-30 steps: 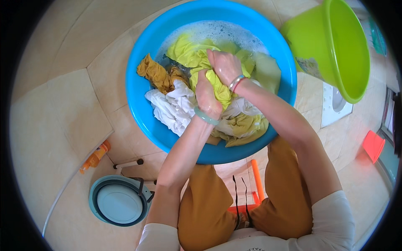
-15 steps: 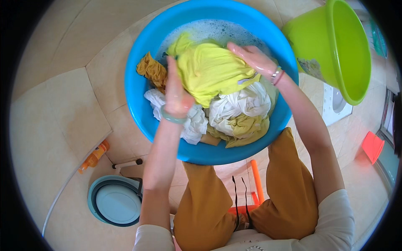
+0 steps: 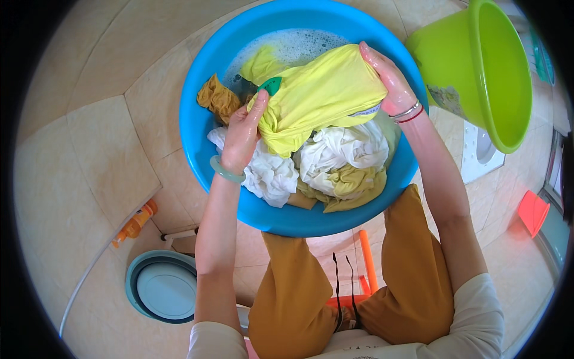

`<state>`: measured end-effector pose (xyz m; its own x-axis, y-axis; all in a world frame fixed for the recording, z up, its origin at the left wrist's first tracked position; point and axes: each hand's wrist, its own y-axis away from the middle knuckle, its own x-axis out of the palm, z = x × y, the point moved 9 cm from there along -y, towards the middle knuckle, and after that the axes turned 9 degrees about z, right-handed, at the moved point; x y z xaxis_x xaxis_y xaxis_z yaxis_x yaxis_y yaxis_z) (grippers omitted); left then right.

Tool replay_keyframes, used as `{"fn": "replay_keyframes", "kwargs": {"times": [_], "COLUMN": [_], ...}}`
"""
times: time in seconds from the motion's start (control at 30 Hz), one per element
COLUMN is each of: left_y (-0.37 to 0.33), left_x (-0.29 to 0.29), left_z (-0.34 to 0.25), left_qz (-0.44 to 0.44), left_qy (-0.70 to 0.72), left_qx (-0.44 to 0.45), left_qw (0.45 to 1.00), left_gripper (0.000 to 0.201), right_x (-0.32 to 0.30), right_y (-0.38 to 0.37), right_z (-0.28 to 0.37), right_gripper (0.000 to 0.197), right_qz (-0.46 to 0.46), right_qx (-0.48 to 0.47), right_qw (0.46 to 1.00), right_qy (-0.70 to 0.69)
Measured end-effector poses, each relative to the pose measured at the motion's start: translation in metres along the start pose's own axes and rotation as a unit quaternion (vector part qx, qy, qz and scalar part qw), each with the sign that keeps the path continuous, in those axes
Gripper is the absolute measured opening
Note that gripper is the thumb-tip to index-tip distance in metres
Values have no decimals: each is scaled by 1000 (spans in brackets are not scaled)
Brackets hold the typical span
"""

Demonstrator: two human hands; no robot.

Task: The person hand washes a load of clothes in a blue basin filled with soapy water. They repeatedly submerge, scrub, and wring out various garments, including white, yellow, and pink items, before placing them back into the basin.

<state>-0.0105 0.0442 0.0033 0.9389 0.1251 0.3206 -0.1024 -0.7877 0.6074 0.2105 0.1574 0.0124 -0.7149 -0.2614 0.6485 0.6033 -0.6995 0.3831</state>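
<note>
A wet bright yellow garment (image 3: 326, 90) is stretched between my hands above a large blue basin (image 3: 192, 143). My left hand (image 3: 242, 133) is closed on its bunched left end, thumb on top, beside a small dark green patch (image 3: 270, 85). At the other end, my right hand (image 3: 391, 84) grips the edge, its fingers partly hidden by the cloth. A pale label (image 3: 365, 110) shows along the garment's lower edge. Below it in the basin lie a white cloth (image 3: 344, 149), another crumpled white cloth (image 3: 272, 179) and a mustard-brown cloth (image 3: 219, 99). Foamy water (image 3: 293, 45) fills the far side.
A lime-green bucket (image 3: 442, 60) lies tilted right of the basin, by a white floor fixture (image 3: 478, 149). At lower left are a grey-blue collapsible basin (image 3: 167, 290) and an orange bottle (image 3: 136, 222). A red-orange object (image 3: 532, 212) stands far right.
Both hands have closed on the yellow garment and lifted it, drawing it out sideways. The right hand has moved a little right; the green patch has come into sight.
</note>
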Motion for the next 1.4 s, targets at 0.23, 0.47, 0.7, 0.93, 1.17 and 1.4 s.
{"fn": "replay_keyframes", "kwargs": {"times": [0.23,0.47,0.7,0.93,1.17,1.4], "left_y": [1,-35,-9,-23,-14,-22], "left_x": [12,9,74,69,79,62], "left_z": [-15,-17,18,34,51,46], "left_qz": [24,89,-123,-90,-103,-51], "left_qy": [-59,341,402,367,410,399], "left_qx": [-24,130,59,61,40,56], "left_qw": [998,927,906,924,906,914], "left_gripper": [58,79,25,25,30,27], "right_x": [-15,122,129,103,74,116], "right_y": [3,37,-24,-5,-39,5], "right_z": [-6,6,-33,-24,-37,-38], "right_gripper": [40,37,21,19,26,26], "right_qz": [-39,52,15,-102,-55,-84], "right_qx": [10,-281,-180,-271,-76,-237], "right_qw": [999,807,630,685,720,717], "right_qy": [-3,516,755,668,688,650]}}
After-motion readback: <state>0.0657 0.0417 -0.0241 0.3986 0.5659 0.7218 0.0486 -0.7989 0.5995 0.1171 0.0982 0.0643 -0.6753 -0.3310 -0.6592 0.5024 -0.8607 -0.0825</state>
